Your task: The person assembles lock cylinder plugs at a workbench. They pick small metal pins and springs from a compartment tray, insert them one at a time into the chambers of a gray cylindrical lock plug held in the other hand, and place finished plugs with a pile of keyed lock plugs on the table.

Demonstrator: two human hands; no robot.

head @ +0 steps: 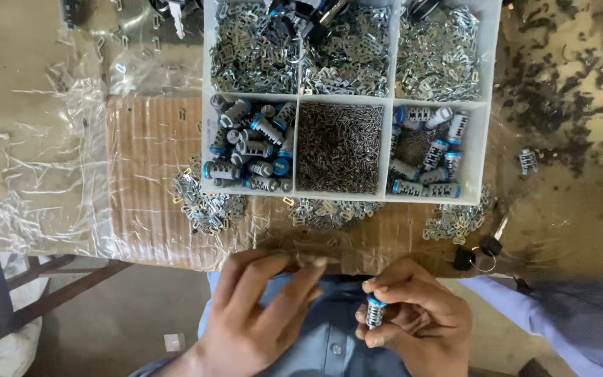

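Pinching a lock cylinder [375, 312] in right hand [413, 318] fingertips | left hand [259, 307] is hovering open, empty, at cardboard's [148, 174] near edge | risk: loose pinch is letting cylinder drop off table.

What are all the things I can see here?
Compartment tray: one, white, on the table.
Lock cylinders: many, silver with blue rings, in the tray's left and right front compartments.
Tiny pins: a heap, dark grey, in the middle front compartment.
Flat metal plates: heaps, silver, in the back compartments and loose in front of the tray.
Cardboard sheet: one, brown, under the tray.
Keys: black-headed, at the table edge.
Left hand: empty.
Right hand: holding one cylinder.
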